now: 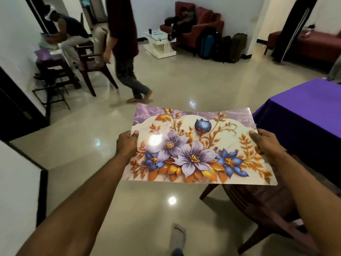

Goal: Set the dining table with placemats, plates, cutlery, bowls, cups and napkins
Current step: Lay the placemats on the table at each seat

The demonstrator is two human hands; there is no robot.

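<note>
Holding the placemat (pixel 199 145) flat in the air, the person grips it with both hands: the left hand (pixel 127 143) pinches the left short edge and the right hand (pixel 265 143) pinches the right short edge, thumbs on top. The hands are well apart, and the long axis of the mat runs from one hand to the other, across the body. It hangs above the shiny floor (pixel 147 209) and partly over a wooden chair (pixel 258 206). The surface (pixel 304 115), covered with a purple cloth, lies to the right and a little forward, so the right hand is the nearer one. I judge the mat must travel to the right, past the chair, before it can be laid down. No plates or cutlery are visible on the surface yet.
</note>
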